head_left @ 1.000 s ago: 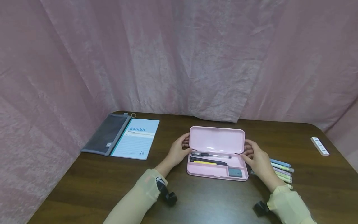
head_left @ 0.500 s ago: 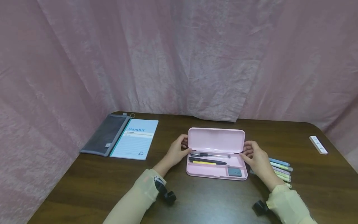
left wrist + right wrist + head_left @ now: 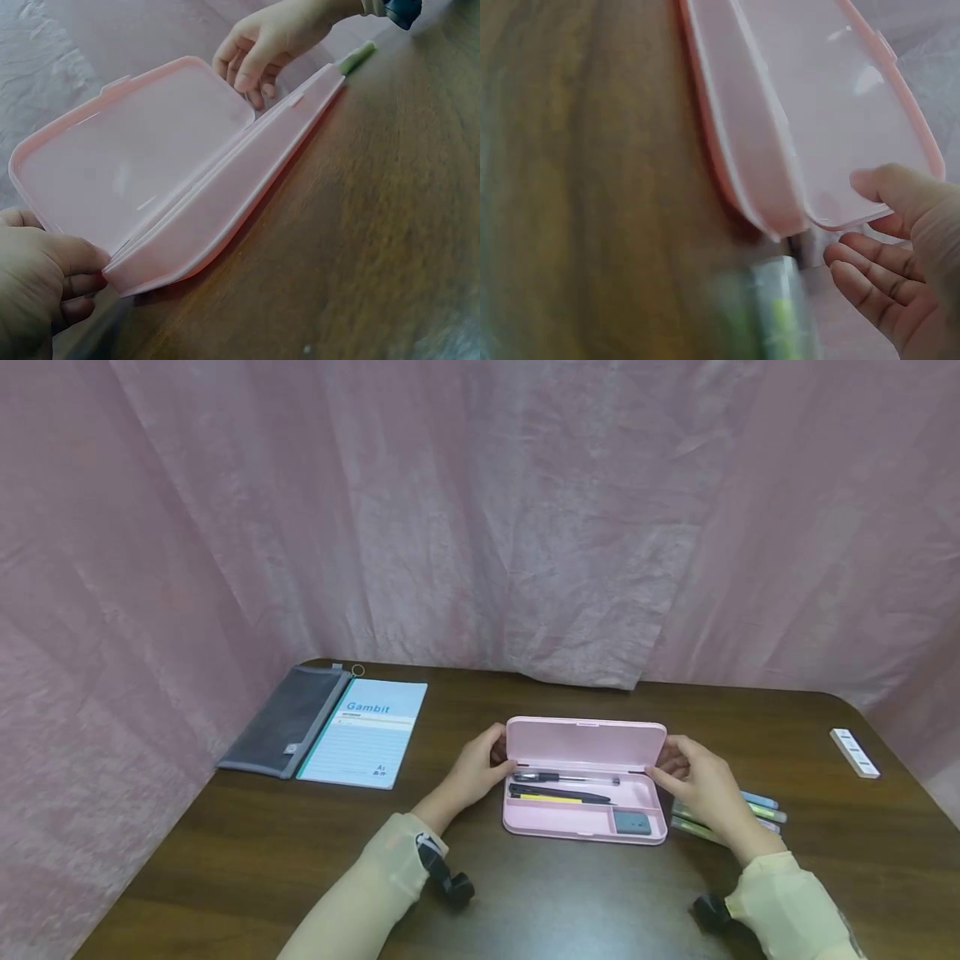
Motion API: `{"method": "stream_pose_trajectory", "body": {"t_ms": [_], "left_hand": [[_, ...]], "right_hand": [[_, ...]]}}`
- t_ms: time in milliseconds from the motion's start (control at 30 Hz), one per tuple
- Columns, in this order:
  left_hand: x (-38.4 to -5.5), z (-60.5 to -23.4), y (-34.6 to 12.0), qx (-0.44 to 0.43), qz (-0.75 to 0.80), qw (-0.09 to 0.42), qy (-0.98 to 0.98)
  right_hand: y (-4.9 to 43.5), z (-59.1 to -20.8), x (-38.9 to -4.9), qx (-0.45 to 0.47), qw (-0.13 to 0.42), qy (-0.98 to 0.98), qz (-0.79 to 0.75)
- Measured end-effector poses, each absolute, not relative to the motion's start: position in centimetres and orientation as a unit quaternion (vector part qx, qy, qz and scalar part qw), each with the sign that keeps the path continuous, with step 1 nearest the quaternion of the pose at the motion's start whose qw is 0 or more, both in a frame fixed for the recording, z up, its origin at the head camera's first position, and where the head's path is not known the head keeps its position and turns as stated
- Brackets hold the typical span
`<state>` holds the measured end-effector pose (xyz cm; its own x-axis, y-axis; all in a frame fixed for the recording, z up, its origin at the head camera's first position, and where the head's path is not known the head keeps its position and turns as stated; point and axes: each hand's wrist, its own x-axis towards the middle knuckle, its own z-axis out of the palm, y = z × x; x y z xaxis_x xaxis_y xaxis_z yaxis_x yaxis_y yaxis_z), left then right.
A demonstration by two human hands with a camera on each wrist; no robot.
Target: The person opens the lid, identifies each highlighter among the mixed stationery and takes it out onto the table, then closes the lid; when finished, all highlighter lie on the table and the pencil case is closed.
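A pink pencil case (image 3: 525, 822) lies on the table in the head view, its lid (image 3: 585, 742) raised at the back. Inside are a clear pen (image 3: 573, 777), a black pen (image 3: 562, 792) above something yellow, and a blue-grey eraser (image 3: 632, 822) in the front right compartment. My left hand (image 3: 474, 770) holds the case's left end near the hinge, thumb in front and fingers partly hidden behind. At the right end, my right hand (image 3: 701, 781) grips the lid's edge; the right wrist view has the thumb (image 3: 896, 187) on its inner face and fingers beyond the edge.
Several pastel markers (image 3: 772, 816) lie beside and partly under the right forearm. A white strip-shaped block (image 3: 855, 753) sits at the far right. To the left are a light-blue notebook (image 3: 367, 735) and a grey zip pouch (image 3: 281, 722). A pink curtain (image 3: 480, 527) hangs behind the table.
The lid has tilted forward from its more upright position, with the right hand moving along at its edge and slightly rightward. My left hand stays at the left end.
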<state>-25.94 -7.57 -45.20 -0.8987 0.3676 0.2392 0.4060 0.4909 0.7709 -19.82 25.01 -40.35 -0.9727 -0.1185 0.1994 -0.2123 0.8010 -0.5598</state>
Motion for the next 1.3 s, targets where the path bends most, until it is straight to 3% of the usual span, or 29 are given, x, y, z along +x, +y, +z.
{"method": "stream_pose_trajectory", "body": {"t_ms": [433,1300], "left_hand": [[-26.0,-44.8,-7.4,-0.26,-0.44,0.044,-0.859],[-25.3,-44.9,-7.3,-0.269,-0.42,0.054,-0.865]], "right_hand": [[24.5,-36.3,-19.5,0.154,0.117,-0.94,0.281],[23.6,-35.4,-20.4,0.182,0.076,-0.939,0.281]]}}
